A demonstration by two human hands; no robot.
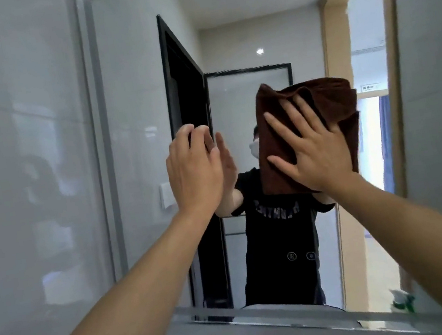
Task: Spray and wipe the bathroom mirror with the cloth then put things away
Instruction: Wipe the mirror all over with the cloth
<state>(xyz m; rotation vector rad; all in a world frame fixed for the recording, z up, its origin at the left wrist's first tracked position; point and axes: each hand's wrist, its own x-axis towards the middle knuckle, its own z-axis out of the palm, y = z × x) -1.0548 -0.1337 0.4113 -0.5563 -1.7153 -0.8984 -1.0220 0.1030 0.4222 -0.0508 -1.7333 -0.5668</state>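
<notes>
Head view: we face the hard, fragile mirror (236,34), where our right hand (309,150) spreads flat, fingers straight, pressing the soft, light brown cloth (328,101) against its centre-right, while our left hand (195,168), grasping nothing, rests open just left.

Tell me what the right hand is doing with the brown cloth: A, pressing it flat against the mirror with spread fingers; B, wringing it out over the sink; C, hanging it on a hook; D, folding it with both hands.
A: the right hand lies open, fingers spread, on the brown cloth against the mirror.
</notes>
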